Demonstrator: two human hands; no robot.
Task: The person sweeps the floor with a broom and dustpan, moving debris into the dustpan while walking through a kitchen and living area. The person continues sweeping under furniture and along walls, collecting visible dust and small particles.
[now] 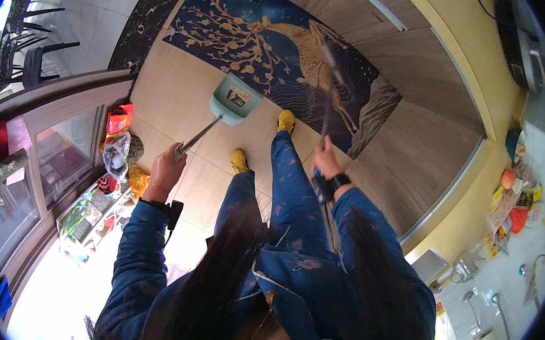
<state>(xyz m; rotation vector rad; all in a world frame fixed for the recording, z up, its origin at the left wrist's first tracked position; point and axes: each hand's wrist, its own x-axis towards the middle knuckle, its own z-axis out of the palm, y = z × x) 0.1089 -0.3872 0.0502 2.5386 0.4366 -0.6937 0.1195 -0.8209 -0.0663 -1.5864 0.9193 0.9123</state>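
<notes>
My left hand (168, 165) is closed around the grey handle (201, 137) of a long-handled dustpan. The pale green pan (236, 99) of it bears a sticker and sits over the tiles beside the mat. In my right hand (326, 160) is a thin long-handled tool (328, 108), perhaps a broom. Its far end is a pale blur above the mat, so its kind is hard to settle. Below them lies a dark blue floor mat (285, 47) with a golden deer and flowering antlers.
Wood-grain cabinets (414, 150) line the right and far sides, under a counter with kitchen items (515, 205). Bags (119, 119) and a rack of vegetables (93, 213) stand at left by a glazed sliding door (68, 148). Black chairs (35, 60) are beyond. My yellow shoes (239, 161) are on the tiles.
</notes>
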